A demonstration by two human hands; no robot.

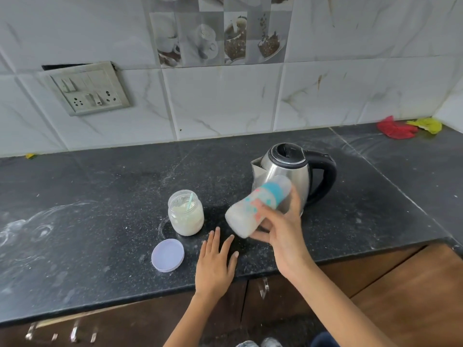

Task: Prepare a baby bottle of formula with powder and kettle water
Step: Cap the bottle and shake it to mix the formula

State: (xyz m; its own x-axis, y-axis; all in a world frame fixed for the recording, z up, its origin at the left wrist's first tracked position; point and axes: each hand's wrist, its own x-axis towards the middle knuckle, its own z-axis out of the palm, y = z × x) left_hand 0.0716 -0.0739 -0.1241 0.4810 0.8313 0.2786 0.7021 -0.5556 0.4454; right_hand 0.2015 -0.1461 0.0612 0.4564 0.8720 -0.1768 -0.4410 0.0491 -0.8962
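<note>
Lid (167, 255): lavender, lying flat on the tabletop (87, 209), off its jar.

Jar (186, 212): upright just behind the lid, open, roughly two-thirds full of pale powder; a small scoop handle stands in it.

Left hand (215, 261): palm down on the tabletop near the front edge, fingers (214, 240) straight and spread, holding nothing. It lies between lid and bottle.

Baby bottle (255, 206): off the tabletop, gripped by the right hand (283, 229), whose fingers wrap its middle from the right. Long axis tilted steeply, base down-left, teal collar and clear cap up-right toward the kettle. Contents milky white; outline blurred. Judged to be the mixing shake, cap on. The right hand alone carries it; the left is near but apart.

Kettle (293, 176): steel, lid closed, upright just behind the bottle, handle to the right, spout to the left.
</note>
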